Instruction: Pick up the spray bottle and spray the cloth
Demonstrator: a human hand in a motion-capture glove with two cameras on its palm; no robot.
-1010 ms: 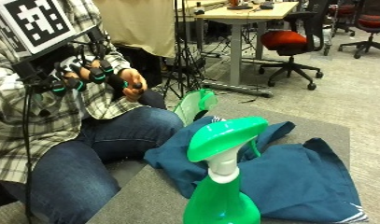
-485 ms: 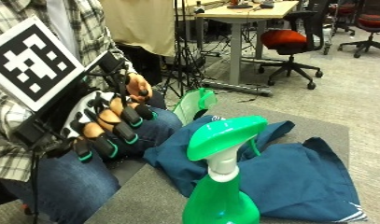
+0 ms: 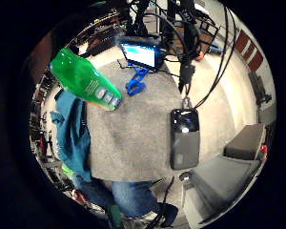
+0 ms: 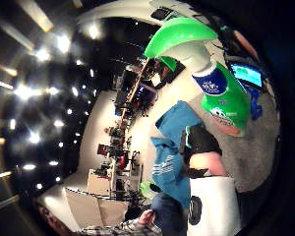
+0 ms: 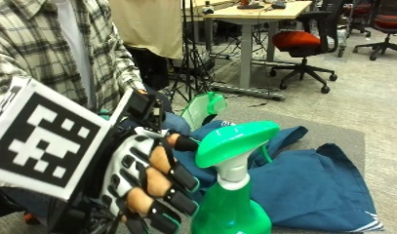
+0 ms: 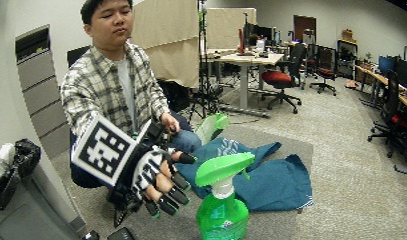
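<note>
- Grip (image 5: 149, 187): gloved right hand, leftmost in the outside view, fingers loosely curled and spread, holding nothing. Back of hand faces the camera, fingertips (image 5: 185, 171) aimed at the bottle.
- Spray bottle (image 5: 231, 200): green, upright on the grey surface (image 5: 344, 139), just beside the fingertips on their right. No contact that I can see; a narrow gap shows at the neck.
- Long axis vertical. White neck sits at about finger level, green trigger head (image 5: 237, 141) above it, nozzle pointing back toward the hand's side.
- Key relation: bottle lies straight ahead of the open palm. My read: the reach is nearly done, next the fingers wrap the neck under the head, index onto the trigger.
- Thumb-side palm view agrees: bottle head and label fill much of it, so close to the palm.
- Cloth (image 5: 315, 187): blue, crumpled on the surface behind and right of the bottle, beyond it from the hand.
- Bare hand rests in the person's lap, further off, so the gloved one is nearer.
</note>
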